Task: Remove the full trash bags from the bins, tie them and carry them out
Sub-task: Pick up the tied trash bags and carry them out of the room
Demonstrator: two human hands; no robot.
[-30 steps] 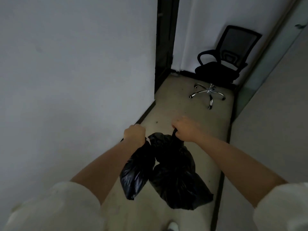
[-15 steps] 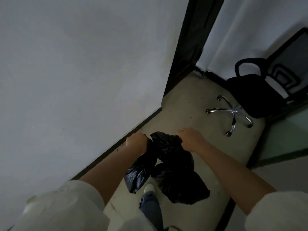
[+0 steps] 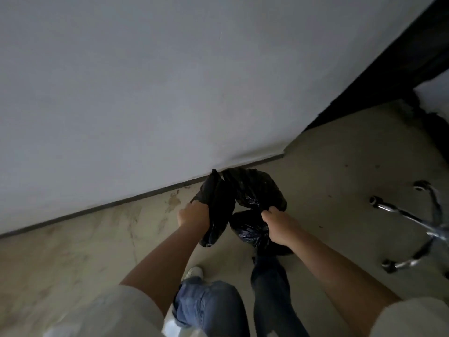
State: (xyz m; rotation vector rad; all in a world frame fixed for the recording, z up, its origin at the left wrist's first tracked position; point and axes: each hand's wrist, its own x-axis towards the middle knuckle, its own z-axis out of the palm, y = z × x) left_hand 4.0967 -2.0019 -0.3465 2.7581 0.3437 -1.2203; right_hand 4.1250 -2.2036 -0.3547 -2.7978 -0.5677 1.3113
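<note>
Black trash bags hang low over the beige floor, close to the base of the white wall. My left hand (image 3: 193, 215) is closed on the smaller black bag (image 3: 216, 210). My right hand (image 3: 279, 226) grips the larger black bag bundle (image 3: 255, 190), which bulges above and below the fist. The two bags touch each other between my hands. My jeans and a white shoe show below them.
A white wall (image 3: 145, 81) with a dark skirting strip runs along the left. A dark door frame (image 3: 388, 69) stands at the upper right. The chrome base of an office chair (image 3: 413, 227) lies at the right edge. Stained floor (image 3: 73, 251) spreads to the left.
The view has swung down and left, so the wall fills the frame and only the chair's base remains visible. Both hands with the bags have dropped lower, nearer the wall's base.
</note>
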